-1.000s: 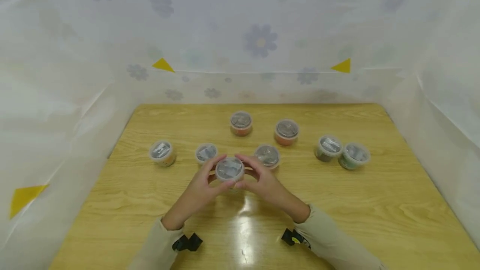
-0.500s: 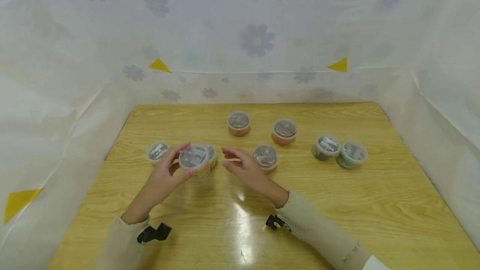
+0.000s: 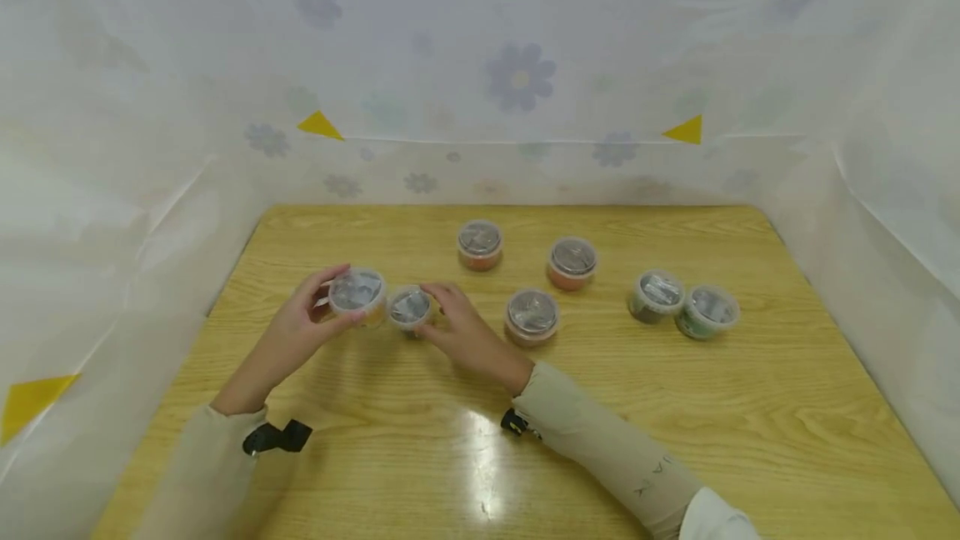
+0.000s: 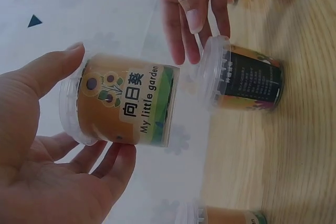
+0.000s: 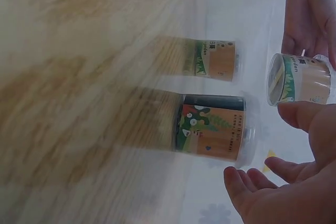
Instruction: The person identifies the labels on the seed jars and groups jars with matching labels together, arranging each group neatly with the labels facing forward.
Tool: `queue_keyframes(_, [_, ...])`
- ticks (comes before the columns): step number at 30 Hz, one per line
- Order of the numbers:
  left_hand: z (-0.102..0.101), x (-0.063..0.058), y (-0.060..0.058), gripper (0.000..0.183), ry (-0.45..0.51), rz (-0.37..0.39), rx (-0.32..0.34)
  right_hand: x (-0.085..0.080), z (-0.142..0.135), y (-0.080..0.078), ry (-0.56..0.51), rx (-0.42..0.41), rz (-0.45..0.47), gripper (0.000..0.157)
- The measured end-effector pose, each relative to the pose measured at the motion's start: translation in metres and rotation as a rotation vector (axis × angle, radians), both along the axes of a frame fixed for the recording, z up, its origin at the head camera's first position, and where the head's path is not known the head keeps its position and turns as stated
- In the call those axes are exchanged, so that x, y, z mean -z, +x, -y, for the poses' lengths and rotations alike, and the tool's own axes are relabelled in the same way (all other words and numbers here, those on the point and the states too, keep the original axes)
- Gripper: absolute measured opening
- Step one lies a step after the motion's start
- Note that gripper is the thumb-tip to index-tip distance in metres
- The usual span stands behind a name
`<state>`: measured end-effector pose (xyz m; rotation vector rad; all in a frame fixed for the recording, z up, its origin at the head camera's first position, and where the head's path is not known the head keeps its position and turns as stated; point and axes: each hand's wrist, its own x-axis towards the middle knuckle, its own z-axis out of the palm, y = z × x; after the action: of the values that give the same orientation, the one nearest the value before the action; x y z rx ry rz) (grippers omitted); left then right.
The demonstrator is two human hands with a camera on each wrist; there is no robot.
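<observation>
My left hand (image 3: 292,323) holds a clear plastic cup (image 4: 126,100) with a lid and an orange "My little garden" label, thumb on one side and fingers on the other. It is raised above the wooden table (image 3: 420,440). To its right a second lidded cup (image 3: 409,308) with a dark and orange label stands on the table. My right hand (image 3: 468,332) reaches to that cup with thumb and fingers spread at its lid (image 5: 252,129), a gap showing between. A third cup (image 5: 215,60) stands farther left, hidden behind my left hand in the head view.
Three cups with reddish sides, the nearest one (image 3: 532,317) right of my right hand, stand mid-table and behind. Farther right, a dark cup (image 3: 656,297) and a green one (image 3: 707,312) stand side by side. White flowered sheeting (image 3: 517,140) surrounds the table.
Both hands were around the raised cup; my right hand let go of it. My left hand carried it left, and my right hand followed left to the standing second cup.
</observation>
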<state>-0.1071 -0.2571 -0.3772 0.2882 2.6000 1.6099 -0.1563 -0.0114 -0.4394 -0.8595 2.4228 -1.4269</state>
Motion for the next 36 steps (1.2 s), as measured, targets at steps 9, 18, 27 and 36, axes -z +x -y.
queue_keyframes(9, [0.006, 0.008, -0.015, 0.078, -0.051, 0.026, -0.006, 0.013, 0.017, -0.01, 0.095, 0.019, -0.075, 0.074])
queue_keyframes(18, [0.009, 0.011, -0.018, 0.078, -0.07, 0.031, -0.01, 0.02, 0.01, -0.007, 0.06, 0.063, -0.039, 0.078])
queue_keyframes(27, [0.011, 0.024, -0.024, 0.08, -0.103, 0.015, -0.013, 0.017, 0.003, -0.005, 0.097, 0.064, -0.043, 0.078])
queue_keyframes(36, [0.009, 0.032, -0.026, 0.08, -0.248, -0.012, 0.014, 0.019, 0.004, -0.005, 0.061, 0.019, -0.042, 0.078])
